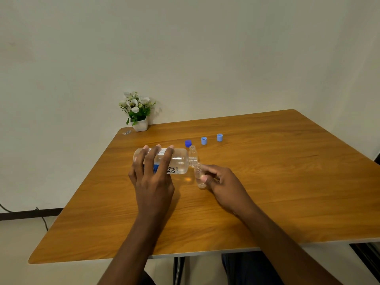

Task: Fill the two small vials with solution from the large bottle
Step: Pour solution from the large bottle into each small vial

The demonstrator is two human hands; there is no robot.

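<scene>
Both forearms are stretched forward from the near edge across the wooden table (267,182). The large bottle (177,161) is gripped from above by the left hand (152,177), with the fingers spread over its body. It is held on its side with the neck pointed right. At its mouth a small vial (199,175) is pinched roughly upright between the thumb and fingers of the right hand (222,182). Just behind, a second vial (192,151) is stood uncapped. Farther back, a dark blue cap (188,143) and two light blue caps (203,140) are laid in a row, and a potted plant (138,112) is set at the far left corner.
</scene>
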